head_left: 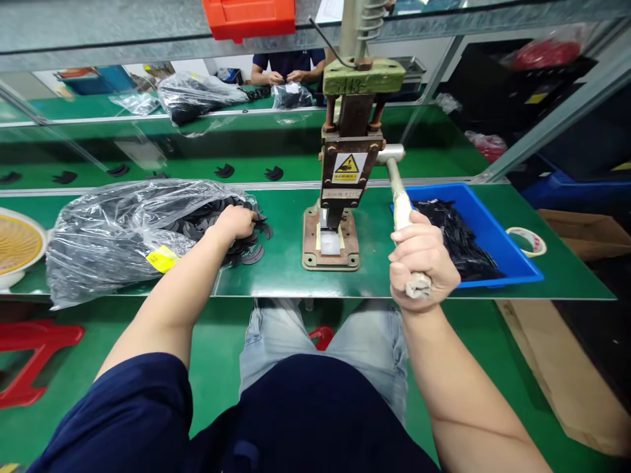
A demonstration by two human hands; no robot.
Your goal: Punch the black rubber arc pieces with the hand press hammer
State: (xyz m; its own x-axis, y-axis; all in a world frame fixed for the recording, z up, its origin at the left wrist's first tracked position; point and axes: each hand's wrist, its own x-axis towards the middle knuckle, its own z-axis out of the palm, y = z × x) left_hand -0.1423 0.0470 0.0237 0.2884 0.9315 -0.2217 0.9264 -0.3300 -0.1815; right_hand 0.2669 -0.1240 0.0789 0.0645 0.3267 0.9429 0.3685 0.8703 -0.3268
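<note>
A small hand press [340, 190] stands on the green bench, with a yellow warning label on its front. My right hand [421, 259] is wrapped round the press lever handle [400, 197], which slopes down toward me. My left hand [237, 222] rests, fingers curled, on a pile of flat black curved parts [249, 253] spilling from the mouth of a clear plastic bag [123, 236]. Whether those fingers hold a part is hidden. A white pad lies on the press base [330, 243].
A blue tray [486, 230] of black pieces sits right of the press, with a tape roll [527, 240] beside it. A yellow-centred dish [17, 246] is at far left. Black parts lie on the conveyor [224, 171] behind. Another person's hands [286, 77] work across it.
</note>
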